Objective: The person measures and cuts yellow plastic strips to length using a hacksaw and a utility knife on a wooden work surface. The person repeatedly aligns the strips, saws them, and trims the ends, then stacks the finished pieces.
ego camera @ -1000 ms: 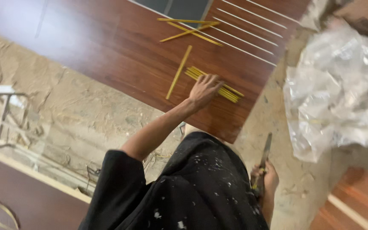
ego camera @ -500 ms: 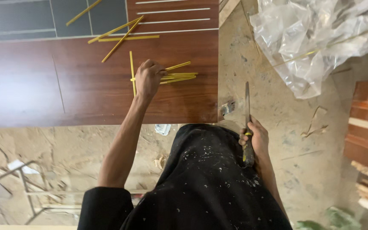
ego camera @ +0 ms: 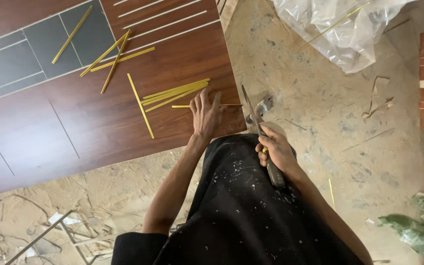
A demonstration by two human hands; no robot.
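Left hand (ego camera: 206, 114) flat on panel (ego camera: 74, 127), fingers spread, tips on single strip (ego camera: 207, 105) lying left-right near panel's right edge. Right hand (ego camera: 275, 151) fisted round file (ego camera: 260, 131), blade pointing far, just right of strip's end. Left hand nearer. Strip bundle (ego camera: 175, 93) just beyond fingers, angled far-right.

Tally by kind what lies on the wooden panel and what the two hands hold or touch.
Loose yellow strips on the wooden panel, lying singly: 6
Bundle of yellow strips, too overlapped to count: 1
Metal file in right hand: 1
Left hand rests on one strip.
Total: 8
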